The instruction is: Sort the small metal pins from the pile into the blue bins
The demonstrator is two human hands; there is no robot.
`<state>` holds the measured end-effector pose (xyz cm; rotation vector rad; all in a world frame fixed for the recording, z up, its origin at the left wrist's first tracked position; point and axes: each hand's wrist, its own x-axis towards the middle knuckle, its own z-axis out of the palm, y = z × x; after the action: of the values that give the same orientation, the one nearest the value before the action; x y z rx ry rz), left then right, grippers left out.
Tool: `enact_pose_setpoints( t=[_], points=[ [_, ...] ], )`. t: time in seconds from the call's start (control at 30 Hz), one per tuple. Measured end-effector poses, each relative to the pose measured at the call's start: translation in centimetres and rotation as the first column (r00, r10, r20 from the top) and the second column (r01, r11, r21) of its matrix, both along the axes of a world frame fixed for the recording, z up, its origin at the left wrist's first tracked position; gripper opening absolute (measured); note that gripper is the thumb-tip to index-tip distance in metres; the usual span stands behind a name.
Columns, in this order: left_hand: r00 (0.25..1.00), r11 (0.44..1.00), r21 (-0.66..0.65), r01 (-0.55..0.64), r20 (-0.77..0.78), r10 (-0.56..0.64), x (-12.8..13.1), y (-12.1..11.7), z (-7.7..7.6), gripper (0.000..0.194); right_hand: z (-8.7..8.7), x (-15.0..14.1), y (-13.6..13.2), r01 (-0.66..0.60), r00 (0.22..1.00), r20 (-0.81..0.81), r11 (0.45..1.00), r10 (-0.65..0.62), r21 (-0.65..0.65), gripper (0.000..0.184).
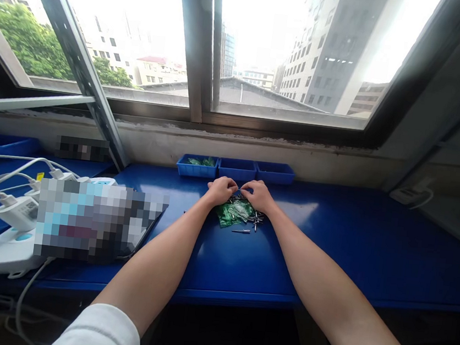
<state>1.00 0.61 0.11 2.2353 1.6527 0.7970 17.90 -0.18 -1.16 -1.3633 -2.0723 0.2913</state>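
Observation:
My left hand (221,191) and my right hand (259,196) almost meet over the middle of the blue table, fingertips facing each other. The fingers of both are pinched; whatever is between them is too small to make out. Right below them lies a heap of crumpled green plastic bags (235,213). Thin metal pins or rivets (257,219) are scattered around and partly under the bags, some hidden by my hands. One single metal piece (241,231), slim and pointed, lies apart in front of the heap.
Three blue bins stand in a row behind my hands; the left bin (197,172) holds green bags. At left are a white power strip (0,251) with chargers and cables, and a blurred-out dark flat object (147,221). A metal post (113,126) rises before the window.

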Motion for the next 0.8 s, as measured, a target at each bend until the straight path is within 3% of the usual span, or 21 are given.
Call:
enact_pose_setpoints(
  t=[0.2, 0.3, 0.43, 0.53, 0.67, 0.8],
  points=[
    [0.975, 0.99, 0.091, 0.107, 0.185, -0.122, 0.0, -0.5, -0.1, 0.02, 0.2, -0.1, -0.1, -0.001, 0.997, -0.077, 1.0, 0.003, 0.026, 0.022],
    [0.968, 0.976, 0.18, 0.122, 0.194, -0.157, -0.1, -0.5, -0.1, 0.018, 0.4, -0.3, -0.2, -0.031, 0.984, -0.173, 0.999, 0.033, 0.017, 0.023],
    [0.973, 0.976, 0.199, 0.087, 0.195, -0.126, -0.2, -0.4, -0.1, 0.017, 0.6, -0.5, -0.2, -0.105, 0.906, -0.415, 0.994, 0.088, -0.018, 0.023],
    [0.968, 0.979, 0.184, 0.085, 0.219, -0.126, -0.1, -0.4, -0.2, 0.018, 0.7, -0.6, 0.0, -0.109, 0.862, -0.5, 0.994, 0.085, -0.019, 0.026],
    [0.967, 0.985, 0.165, 0.056, 0.238, -0.094, -0.3, -0.2, -0.2, 0.021, 0.7, -0.5, -0.2, -0.082, 0.871, -0.488, 0.996, 0.057, -0.03, 0.028],
    [0.959, 0.985, 0.131, -0.114, 0.274, 0.075, -1.3, 0.2, 0.2, 0.022, 1.1, -0.3, -0.3, 0.04, 0.943, -0.333, 0.996, -0.012, 0.078, 0.035]
  ],
)
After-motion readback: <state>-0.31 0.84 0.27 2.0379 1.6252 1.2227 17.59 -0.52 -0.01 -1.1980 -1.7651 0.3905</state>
